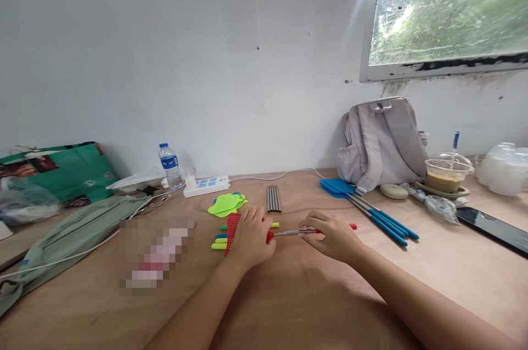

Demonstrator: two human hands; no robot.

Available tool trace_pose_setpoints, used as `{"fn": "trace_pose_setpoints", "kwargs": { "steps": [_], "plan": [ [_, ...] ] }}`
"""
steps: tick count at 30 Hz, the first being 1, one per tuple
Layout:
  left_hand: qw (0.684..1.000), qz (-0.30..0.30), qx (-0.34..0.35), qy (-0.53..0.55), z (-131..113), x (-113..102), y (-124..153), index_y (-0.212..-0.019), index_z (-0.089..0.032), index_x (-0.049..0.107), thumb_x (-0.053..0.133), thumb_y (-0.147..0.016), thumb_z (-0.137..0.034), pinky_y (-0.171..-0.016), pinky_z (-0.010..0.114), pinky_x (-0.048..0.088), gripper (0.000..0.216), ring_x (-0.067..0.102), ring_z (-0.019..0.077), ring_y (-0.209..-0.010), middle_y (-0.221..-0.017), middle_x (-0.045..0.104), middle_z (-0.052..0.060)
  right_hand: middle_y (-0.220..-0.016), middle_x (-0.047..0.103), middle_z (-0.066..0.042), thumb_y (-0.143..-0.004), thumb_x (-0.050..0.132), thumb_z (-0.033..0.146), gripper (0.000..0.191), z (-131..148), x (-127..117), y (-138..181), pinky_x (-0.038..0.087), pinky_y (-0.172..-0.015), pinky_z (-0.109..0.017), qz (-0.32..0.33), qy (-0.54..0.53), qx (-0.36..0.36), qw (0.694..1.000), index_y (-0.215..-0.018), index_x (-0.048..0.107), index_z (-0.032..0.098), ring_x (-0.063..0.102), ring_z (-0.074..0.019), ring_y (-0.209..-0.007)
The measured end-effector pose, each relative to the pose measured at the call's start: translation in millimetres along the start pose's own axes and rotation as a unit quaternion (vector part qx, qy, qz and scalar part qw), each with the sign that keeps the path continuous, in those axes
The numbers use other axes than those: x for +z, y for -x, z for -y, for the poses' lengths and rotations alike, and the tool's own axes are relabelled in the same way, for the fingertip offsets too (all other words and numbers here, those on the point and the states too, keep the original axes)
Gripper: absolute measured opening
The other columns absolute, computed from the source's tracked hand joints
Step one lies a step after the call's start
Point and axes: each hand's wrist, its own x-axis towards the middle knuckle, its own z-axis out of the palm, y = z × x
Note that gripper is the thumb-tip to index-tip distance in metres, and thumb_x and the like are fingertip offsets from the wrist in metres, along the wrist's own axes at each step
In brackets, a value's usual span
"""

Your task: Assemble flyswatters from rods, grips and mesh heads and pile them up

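A water bottle (170,165) and a white power strip (206,185) are seen at ten o'clock from the hands, by the wall. Lime-green swatter heads (226,204) lie at eleven o'clock of the left hand (249,240), with yellow handles (220,243) at its nine o'clock. The left hand is curled around a red mesh swatter head (232,229), held on the table. A thin metal rod (289,233) is spanned from it to the right hand (332,234), at three o'clock, whose fingers are pinched on the rod; a red handle tip (352,226) shows beyond. Blue-handled rods (388,222) lie at two o'clock, before a grey backpack (381,141).
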Motion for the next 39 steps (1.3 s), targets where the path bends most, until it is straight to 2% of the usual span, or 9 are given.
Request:
{"fn": "trace_pose_setpoints", "kwargs": {
  "steps": [3, 11, 18, 24, 30, 39],
  "plan": [
    [1.000, -0.005, -0.009, 0.009, 1, 0, 1, -0.067, -0.021, 0.051, 0.055, -0.062, -0.023, -0.076, 0.041, 0.035, 0.007, 0.043, 0.0253, -0.082, -0.080, 0.047, 0.006, -0.081, 0.063, -0.003, -0.081, 0.051, 0.030, 0.013, 1, 1, -1, 0.044, -0.061, -0.025, 0.008, -0.024, 0.002, 1.000, -0.081, 0.063, 0.024, 0.059, -0.0149, -0.070],
    [1.000, -0.009, -0.002, 0.019, -8, -6, 3, -0.069, -0.021, 0.048, 0.056, -0.059, -0.024, -0.075, 0.040, 0.036, 0.014, 0.042, 0.0250, -0.083, -0.083, 0.046, 0.006, -0.081, 0.063, -0.003, -0.081, 0.051, 0.030, 0.012, 7, 1, 0, 0.042, -0.059, -0.025, 0.015, -0.025, -0.009, 1.000, -0.083, 0.061, 0.023, 0.059, -0.0153, -0.069],
    [0.999, 0.023, 0.013, 0.019, -6, -10, 2, -0.069, -0.020, 0.048, 0.055, -0.060, -0.024, -0.075, 0.039, 0.035, 0.012, 0.042, 0.0249, -0.083, -0.083, 0.046, 0.006, -0.079, 0.062, -0.003, -0.076, 0.055, 0.025, 0.010, 14, 1, 0, 0.041, -0.058, -0.024, 0.008, -0.052, 0.018, 0.998, -0.083, 0.061, 0.023, 0.057, -0.0145, -0.068],
    [0.998, 0.049, 0.022, 0.021, -2, -15, 2, -0.068, -0.019, 0.049, 0.053, -0.062, -0.023, -0.074, 0.038, 0.034, 0.008, 0.041, 0.0235, -0.084, -0.083, 0.046, 0.005, -0.087, 0.061, -0.001, -0.065, 0.065, 0.030, 0.032, 25, 2, 1, 0.042, -0.066, -0.025, 0.036, -0.092, 0.040, 0.994, -0.095, 0.057, 0.024, 0.057, -0.0153, -0.076],
    [0.998, 0.056, 0.028, 0.031, 3, -11, 2, -0.066, -0.019, 0.049, 0.053, -0.061, -0.022, -0.071, 0.036, 0.033, 0.007, 0.040, 0.0227, -0.082, -0.081, 0.046, 0.005, -0.085, 0.058, 0.000, -0.064, 0.057, 0.022, 0.020, 28, 8, 3, 0.038, -0.064, -0.024, 0.051, -0.085, 0.062, 0.993, -0.083, 0.053, 0.022, 0.054, -0.0139, -0.072],
    [0.997, 0.061, 0.038, 0.029, 2, -12, 2, -0.062, -0.019, 0.050, 0.053, -0.065, -0.024, -0.074, 0.037, 0.033, 0.007, 0.041, 0.0220, -0.079, -0.077, 0.046, 0.004, -0.074, 0.049, 0.004, -0.053, 0.045, 0.011, 0.026, 37, 17, 7, 0.027, -0.053, -0.020, 0.060, -0.063, 0.108, 0.990, -0.076, 0.041, 0.022, 0.042, -0.0097, -0.057]
  ]
}}
